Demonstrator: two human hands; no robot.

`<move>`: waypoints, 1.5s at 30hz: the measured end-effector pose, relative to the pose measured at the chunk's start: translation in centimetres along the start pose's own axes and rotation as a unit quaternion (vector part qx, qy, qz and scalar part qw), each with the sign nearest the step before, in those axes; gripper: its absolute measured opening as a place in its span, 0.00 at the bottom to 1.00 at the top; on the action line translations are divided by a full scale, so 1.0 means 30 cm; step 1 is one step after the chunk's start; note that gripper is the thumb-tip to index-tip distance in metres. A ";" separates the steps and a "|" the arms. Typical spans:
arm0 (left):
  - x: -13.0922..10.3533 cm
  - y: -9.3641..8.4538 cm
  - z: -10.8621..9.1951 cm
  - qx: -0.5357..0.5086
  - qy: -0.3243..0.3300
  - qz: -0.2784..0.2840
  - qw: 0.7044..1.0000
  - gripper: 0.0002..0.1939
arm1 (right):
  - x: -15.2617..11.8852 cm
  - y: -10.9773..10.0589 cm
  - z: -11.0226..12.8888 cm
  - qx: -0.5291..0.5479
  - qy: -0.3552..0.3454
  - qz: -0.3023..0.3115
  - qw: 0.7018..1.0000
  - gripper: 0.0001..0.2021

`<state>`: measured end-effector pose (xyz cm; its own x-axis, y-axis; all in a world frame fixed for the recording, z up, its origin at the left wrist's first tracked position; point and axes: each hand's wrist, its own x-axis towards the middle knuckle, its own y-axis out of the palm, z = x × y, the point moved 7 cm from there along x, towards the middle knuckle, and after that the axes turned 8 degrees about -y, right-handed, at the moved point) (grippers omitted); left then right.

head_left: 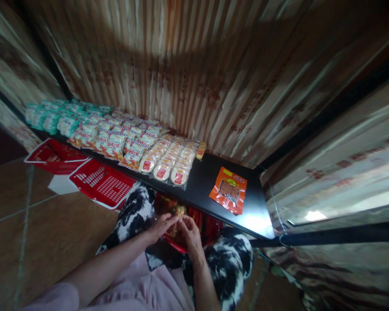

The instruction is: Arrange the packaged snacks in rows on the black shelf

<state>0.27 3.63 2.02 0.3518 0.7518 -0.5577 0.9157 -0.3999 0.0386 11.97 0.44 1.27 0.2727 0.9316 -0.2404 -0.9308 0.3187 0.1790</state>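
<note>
Hands meet low in the head view, just in front of the near edge of the black tabletop (pixel 214 190) and above the lap. The left hand (pixel 160 228) comes in from the left with its forearm slanting across the pink top, and its fingers are closed in a pinch on a small yellowish packet (pixel 179 212). The right hand (pixel 190 235) rises from below, wrist nearly straight, fingers curled narrow against the same packet from the other side, so the two hands touch or nearly touch over it. The packet sits over a red bag (pixel 210 228) of snacks that rests between the knees, under the tabletop's edge; what exactly the packet is, I cannot tell, since that spot is dark and blurred. To handle it well, a light fingertip grip on the packet's edges seems best, with both wrists held close to the bag so nothing slips to the floor. On the tabletop, an orange packet (pixel 228 190) lies alone toward the right, well apart from a row of round cracker packs (pixel 168 164). Beside those are red and white snack packs (pixel 115 140), then green packs (pixel 52 117) at the far left. Red baskets (pixel 100 183) lie on the tiled floor to the left.
</note>
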 end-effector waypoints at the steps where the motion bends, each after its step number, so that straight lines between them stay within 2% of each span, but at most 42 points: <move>1: 0.001 -0.003 0.002 0.007 0.000 -0.006 1.000 0.24 | -0.002 0.000 0.001 -0.003 0.003 -0.001 1.000 0.19; 5: 0.014 -0.019 0.028 0.019 -0.015 -0.036 0.999 0.28 | -0.009 0.003 0.000 -0.001 0.017 0.006 1.000 0.19; 8: 0.028 -0.018 0.041 0.009 -0.016 -0.022 1.000 0.29 | -0.007 0.001 -0.006 0.004 0.024 0.008 1.000 0.19; 11: 0.039 -0.019 0.047 0.013 -0.004 -0.012 1.000 0.27 | 0.001 -0.005 -0.016 0.001 0.022 0.012 1.000 0.18; 16: 0.049 -0.051 0.082 -0.004 -0.039 -0.064 0.997 0.22 | 0.016 -0.019 -0.037 0.009 0.020 0.001 1.000 0.17; 18: 0.052 -0.057 0.087 -0.028 -0.034 -0.074 0.996 0.18 | 0.018 -0.021 -0.038 0.019 0.014 -0.004 1.000 0.17; 22: 0.064 -0.055 0.093 -0.071 -0.021 -0.065 0.995 0.12 | 0.015 -0.024 -0.029 0.029 0.009 -0.017 0.999 0.17; 28: 0.073 -0.053 0.113 -0.166 -0.049 -0.057 0.983 0.06 | 0.006 -0.017 -0.010 0.036 0.006 -0.021 0.999 0.18; 34: 0.082 -0.028 0.145 -0.226 -0.096 -0.027 0.969 0.08 | -0.002 -0.009 0.008 0.006 -0.015 -0.011 1.000 0.18; 38: 0.092 -0.030 0.163 -0.250 -0.112 -0.035 0.961 0.10 | -0.005 -0.006 0.013 -0.019 -0.016 0.003 1.000 0.19; 42: 0.088 -0.024 0.151 -0.254 -0.108 -0.015 0.961 0.09 | -0.002 -0.011 0.006 -0.042 -0.009 0.008 0.999 0.20; 45: 0.075 -0.016 0.128 -0.246 -0.090 0.014 0.965 0.12 | 0.004 -0.013 -0.005 -0.060 -0.013 0.016 0.998 0.21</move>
<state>-0.12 3.51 -2.43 0.3785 0.6232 -0.6843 0.9035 -0.0883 0.4194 12.33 0.41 1.02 0.2479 0.9456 -0.2108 -0.9609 0.2676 0.0704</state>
